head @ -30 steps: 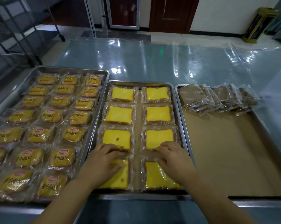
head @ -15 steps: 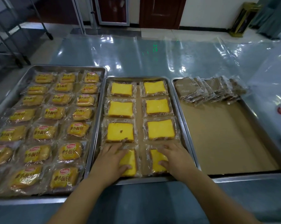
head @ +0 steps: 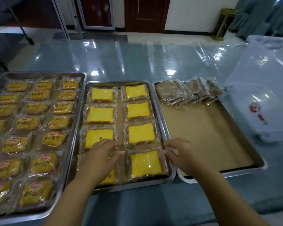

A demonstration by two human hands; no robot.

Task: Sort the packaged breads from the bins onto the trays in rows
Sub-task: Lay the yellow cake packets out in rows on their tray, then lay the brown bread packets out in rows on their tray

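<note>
Lining middle tray (head: 131,185), yellow cake packets (head: 141,133)

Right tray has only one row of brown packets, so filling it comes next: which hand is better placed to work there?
Right, probably. The right hand is at the rim of the right tray, beside its bare liner; the left hand rests on a yellow cake packet farther away.

Both forearms forward, left hand (head: 98,160) palm-down with fingers spread, right hand (head: 184,158) palm-down, fingers bent inward.
</note>
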